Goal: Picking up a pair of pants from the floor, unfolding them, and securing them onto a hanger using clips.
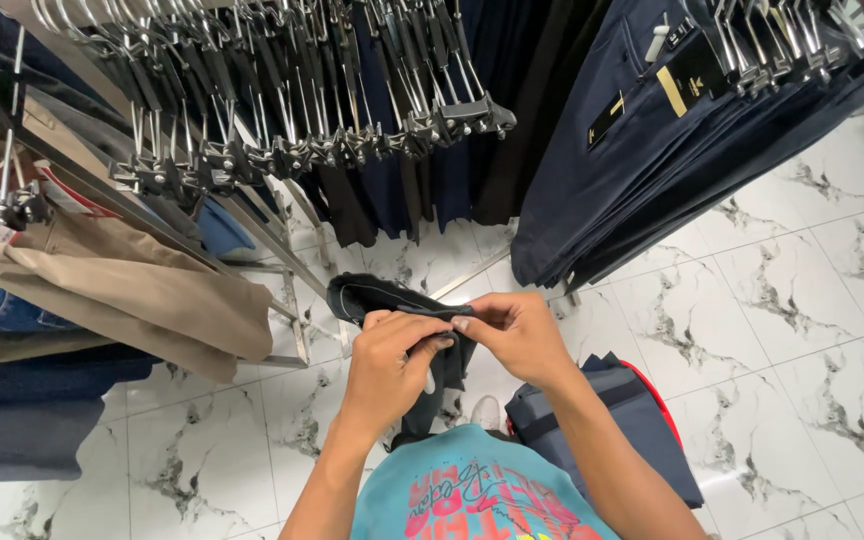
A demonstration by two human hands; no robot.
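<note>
My left hand [392,362] and my right hand [514,333] meet at the middle of the view, both pinching the waistband of a dark pair of trousers [377,296]. The garment curls up to the left of my fingers and hangs down between my arms toward the floor. My fingertips touch each other over the fabric. Below my right forearm lies a folded stack of dark blue trousers [642,420] with a red edge showing beside it.
Racks of dark trousers on metal clip hangers [352,140] fill the top. More navy trousers [652,160] hang at the upper right. Beige trousers [122,290] and jeans hang at the left. White marble tile floor [802,300] spreads to the right.
</note>
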